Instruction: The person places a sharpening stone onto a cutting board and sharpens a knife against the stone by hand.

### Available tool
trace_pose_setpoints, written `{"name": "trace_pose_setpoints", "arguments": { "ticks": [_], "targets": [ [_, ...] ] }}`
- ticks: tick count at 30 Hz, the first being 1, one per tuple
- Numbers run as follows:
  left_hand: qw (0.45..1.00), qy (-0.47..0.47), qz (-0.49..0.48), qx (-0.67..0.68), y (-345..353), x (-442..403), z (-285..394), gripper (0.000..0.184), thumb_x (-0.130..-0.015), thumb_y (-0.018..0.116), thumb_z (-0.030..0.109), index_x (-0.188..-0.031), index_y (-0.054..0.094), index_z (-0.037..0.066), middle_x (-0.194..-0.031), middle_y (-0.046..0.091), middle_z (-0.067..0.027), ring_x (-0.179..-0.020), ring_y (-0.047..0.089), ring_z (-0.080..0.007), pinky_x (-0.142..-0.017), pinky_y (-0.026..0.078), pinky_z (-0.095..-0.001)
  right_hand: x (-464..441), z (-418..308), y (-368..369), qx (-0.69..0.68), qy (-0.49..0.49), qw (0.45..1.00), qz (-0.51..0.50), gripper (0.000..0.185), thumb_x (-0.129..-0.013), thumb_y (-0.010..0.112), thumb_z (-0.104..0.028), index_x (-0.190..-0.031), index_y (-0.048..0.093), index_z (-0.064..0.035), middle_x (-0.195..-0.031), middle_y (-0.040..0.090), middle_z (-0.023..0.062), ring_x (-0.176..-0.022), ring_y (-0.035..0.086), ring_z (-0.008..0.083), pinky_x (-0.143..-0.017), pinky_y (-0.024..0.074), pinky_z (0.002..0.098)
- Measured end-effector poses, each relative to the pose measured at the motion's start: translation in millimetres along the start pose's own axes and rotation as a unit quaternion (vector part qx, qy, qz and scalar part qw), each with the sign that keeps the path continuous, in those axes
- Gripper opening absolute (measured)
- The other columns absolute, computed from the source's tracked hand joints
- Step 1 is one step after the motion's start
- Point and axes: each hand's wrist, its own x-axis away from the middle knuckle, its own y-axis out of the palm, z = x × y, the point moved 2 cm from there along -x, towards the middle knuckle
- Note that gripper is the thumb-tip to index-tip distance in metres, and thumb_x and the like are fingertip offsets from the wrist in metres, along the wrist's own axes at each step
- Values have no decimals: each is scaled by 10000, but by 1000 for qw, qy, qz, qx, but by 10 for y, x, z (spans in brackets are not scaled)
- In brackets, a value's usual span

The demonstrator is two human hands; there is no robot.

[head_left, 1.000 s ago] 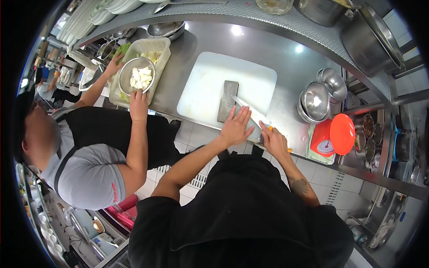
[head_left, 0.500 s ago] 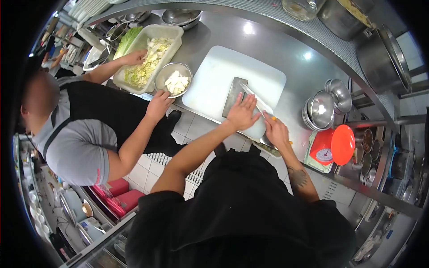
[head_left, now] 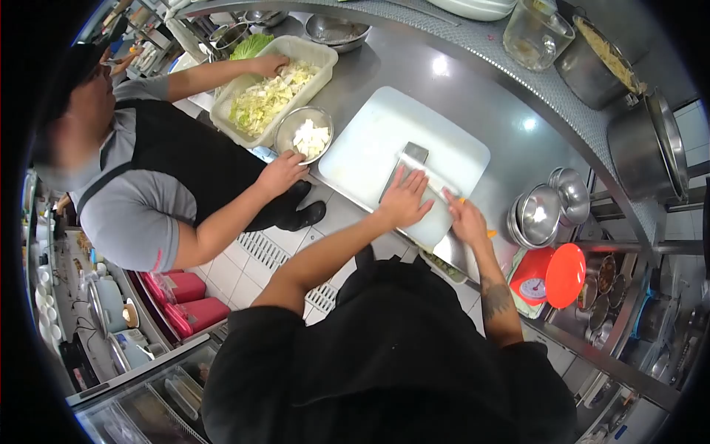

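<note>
At the right edge of the cutting board (head_left: 370, 140) the right hand (head_left: 467, 220) gripped a knife (head_left: 438, 180), its blade over a grey stone (head_left: 416, 152) mid-board, where the left hand (head_left: 404, 202) lay flat, fingers extended, so a skidding stone or wandering blade might have nicked them.

We looked down on a stainless-steel counter (head_left: 403, 59), which threw back two bright spots of light (head_left: 441, 65). Above it, we saw a raised shelf (head_left: 594, 126) with a textured top. Below us, pale tiles covered the floor (head_left: 344, 222), broken by slotted drain covers (head_left: 264, 251), and a tiled wall (head_left: 694, 137) stood at far right.
</note>
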Motion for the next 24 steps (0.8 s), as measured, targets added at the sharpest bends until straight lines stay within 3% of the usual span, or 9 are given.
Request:
{"name": "trace_pose_setpoints", "arguments": {
  "ticks": [4, 7, 9, 13, 15, 17, 20, 24],
  "targets": [
    [999, -29, 37, -18, -20, 527, 296, 712, -1005, 434, 488, -1392, 490, -107, -1462, 493, -253, -1434, 396, -350, -1225, 120, -573, 304, -297, -225, -5, 30, 991, -130, 474, -997, 546, -234, -1432, 536, -420, -965, 608, 184, -925, 640, 389, -815, 508, 517],
    [997, -59, 39, -29, -3, 247, 386, 691, -1005, 467, 468, -1394, 485, -103, -1432, 521, -264, -1419, 426, -352, -1220, 134, -577, 141, -125, -276, 56, 32, 996, -63, 527, -946, 553, -117, -1387, 597, -403, -1027, 572, 144, -992, 595, 343, -810, 452, 564],
    [993, -66, 54, -78, 105, -111, 187, 708, -1008, 447, 484, -1393, 479, -110, -1443, 510, -270, -1421, 419, -352, -1222, 134, -566, -170, -64, -218, 74, 19, 997, 14, 566, -914, 560, -73, -1369, 615, -404, -1038, 574, 136, -974, 587, 329, -820, 414, 515],
    [988, -138, 16, -65, -80, -90, -15, 711, -1007, 447, 484, -1389, 478, -116, -1436, 510, -276, -1412, 420, -355, -1220, 147, -557, -439, -200, -65, 91, -28, 995, 22, 620, -875, 560, -29, -1357, 625, -413, -1039, 574, 128, -959, 577, 313, -843, 371, 480],
    [989, -119, 27, -78, -95, 283, 154, 715, -1005, 458, 485, -1388, 474, -119, -1423, 512, -286, -1416, 412, -362, -1217, 153, -564, -212, -242, 25, 82, -50, 995, -34, 656, -842, 569, 0, -1340, 639, -421, -1034, 575, 117, -971, 554, 312, -869, 347, 504],
    [988, -130, 25, -74, -109, 487, 404, 747, -999, 430, 514, -1377, 489, -127, -1426, 512, -292, -1385, 438, -370, -1221, 128, -559, -32, -156, -94, 79, -57, 995, -21, 655, -835, 571, 9, -1327, 651, -417, -1027, 575, 111, -988, 539, 309, -878, 334, 511],
    [987, -150, 31, -50, -94, 202, 491, 775, -993, 434, 534, -1379, 478, -135, -1428, 509, -292, -1383, 441, -370, -1217, 134, -571, -170, 17, -144, 75, -78, 994, 8, 655, -822, 576, 21, -1305, 671, -411, -1023, 572, 99, -1016, 514, 305, -896, 310, 522],
    [972, -211, 15, -100, -116, -235, 75, 767, -996, 463, 525, -1379, 474, -140, -1407, 511, -319, -1382, 448, -397, -1212, 164, -565, -865, -93, -82, 57, -99, 993, 29, 663, -804, 581, 33, -1285, 684, -412, -1058, 563, 88, -1055, 484, 302, -949, 279, 530]
  ]
}}
